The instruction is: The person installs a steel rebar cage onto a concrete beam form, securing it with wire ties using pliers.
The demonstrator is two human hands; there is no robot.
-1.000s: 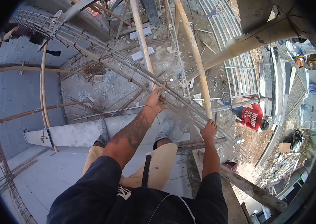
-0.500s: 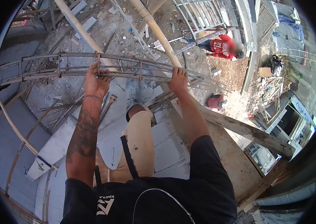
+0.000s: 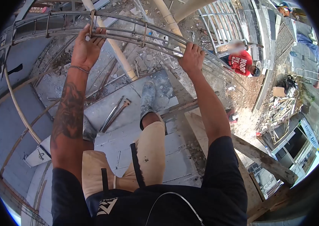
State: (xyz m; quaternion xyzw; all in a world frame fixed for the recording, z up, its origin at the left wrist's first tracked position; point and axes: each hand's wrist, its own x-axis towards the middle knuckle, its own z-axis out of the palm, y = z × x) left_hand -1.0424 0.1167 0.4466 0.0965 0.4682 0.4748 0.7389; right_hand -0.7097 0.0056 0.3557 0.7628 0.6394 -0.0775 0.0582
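A long rebar cage (image 3: 144,34) of thin steel bars with square stirrups spans the upper part of the view. My left hand (image 3: 88,47) holds it beside a stirrup, palm turned up, with the thumb and fingers around the lower bars. Farther right, my right hand (image 3: 192,58) is closed over the bars from above. Past this hand the loose bar ends fan out toward the lower right. Two long narrow tools (image 3: 116,115) lie side by side on the grey slab (image 3: 100,109) below the cage, near my feet.
Upright bamboo poles (image 3: 120,56) stand beyond the slab, with rubble on the ground far below. A wooden beam (image 3: 261,156) runs along the right. A person in a red shirt (image 3: 240,62) is below, near a metal frame (image 3: 220,22); another person (image 3: 232,116) is partly hidden.
The cage and both my hands sit higher in the view, with the hands farther apart. My left hand has shifted left, my right hand right. The red-shirted person appears farther right.
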